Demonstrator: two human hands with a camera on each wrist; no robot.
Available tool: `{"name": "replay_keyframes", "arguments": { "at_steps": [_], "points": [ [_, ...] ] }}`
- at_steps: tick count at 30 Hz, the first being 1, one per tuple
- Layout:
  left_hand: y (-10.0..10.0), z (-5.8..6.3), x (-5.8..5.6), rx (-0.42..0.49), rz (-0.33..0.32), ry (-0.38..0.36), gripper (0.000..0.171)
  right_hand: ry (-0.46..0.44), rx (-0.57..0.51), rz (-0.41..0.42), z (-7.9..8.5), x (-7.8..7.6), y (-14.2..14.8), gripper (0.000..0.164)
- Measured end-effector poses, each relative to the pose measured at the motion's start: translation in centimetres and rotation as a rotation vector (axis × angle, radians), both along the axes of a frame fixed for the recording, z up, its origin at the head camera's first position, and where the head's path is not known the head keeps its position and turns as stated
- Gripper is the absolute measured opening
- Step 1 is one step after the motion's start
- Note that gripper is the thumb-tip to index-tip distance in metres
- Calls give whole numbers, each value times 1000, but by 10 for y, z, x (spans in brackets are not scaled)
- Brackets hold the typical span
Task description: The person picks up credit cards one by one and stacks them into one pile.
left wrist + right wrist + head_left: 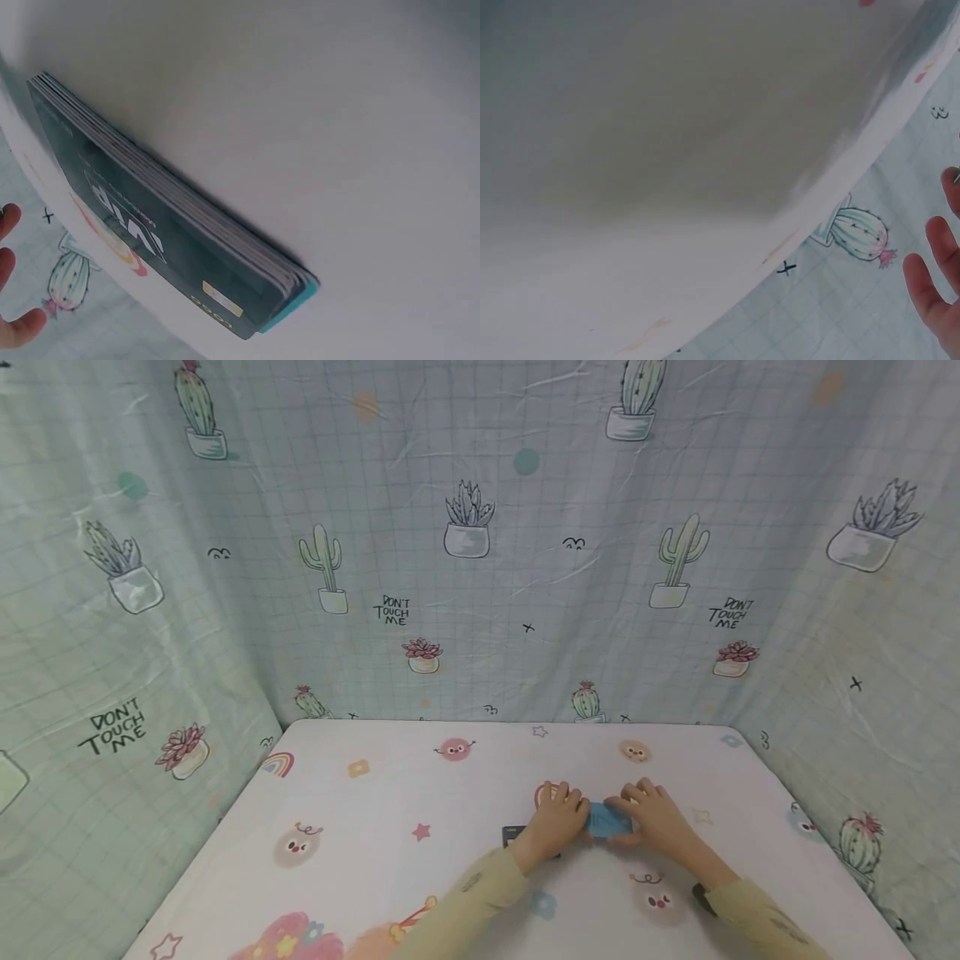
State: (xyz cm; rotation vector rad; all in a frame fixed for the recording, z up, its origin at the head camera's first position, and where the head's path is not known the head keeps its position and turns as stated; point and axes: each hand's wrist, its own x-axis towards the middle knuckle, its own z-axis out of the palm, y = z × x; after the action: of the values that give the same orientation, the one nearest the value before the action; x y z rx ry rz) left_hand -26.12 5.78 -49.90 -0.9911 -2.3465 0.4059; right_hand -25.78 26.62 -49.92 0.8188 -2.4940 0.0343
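A light blue card [607, 820] is between my two hands over the right half of the table. My right hand [658, 820] grips its right end, fingers along the far edge and thumb at the near edge. The left hand [557, 822] has bent fingers at the card's left end; its thumb is mostly hidden. Under the left wrist lies a neat stack of dark cards [161, 217], with white lettering on the top one and a teal card jutting out at one corner. The blue card is out of sight in both wrist views, where only some fingertips appear.
The white table [360, 843] has printed faces, stars and flowers. A cactus-print curtain [480, 585] rises behind it and along both sides. Something small and black [703, 900] shows at the right sleeve's cuff.
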Motion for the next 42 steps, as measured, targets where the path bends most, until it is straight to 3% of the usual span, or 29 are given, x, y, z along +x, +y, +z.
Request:
{"name": "replay_keyframes", "arguments": {
  "at_steps": [7,15,23,29,37,42],
  "points": [
    [-7,5,8,8,-44,20,47,38,-20,23,0,6,-2,59],
    [-17,10,18,1,-29,141,49,40,-59,39,6,17,-12,57],
    [-28,15,30,46,-45,125,49,111,-83,101,9,25,-21,58],
    [-39,16,40,58,-53,121,50,100,-98,105,12,34,-33,56],
    [-50,15,50,58,-39,42,53,44,-108,81,10,41,-42,56],
    [-56,16,55,66,-21,73,54,62,-132,127,9,43,-47,58]
  ]
}}
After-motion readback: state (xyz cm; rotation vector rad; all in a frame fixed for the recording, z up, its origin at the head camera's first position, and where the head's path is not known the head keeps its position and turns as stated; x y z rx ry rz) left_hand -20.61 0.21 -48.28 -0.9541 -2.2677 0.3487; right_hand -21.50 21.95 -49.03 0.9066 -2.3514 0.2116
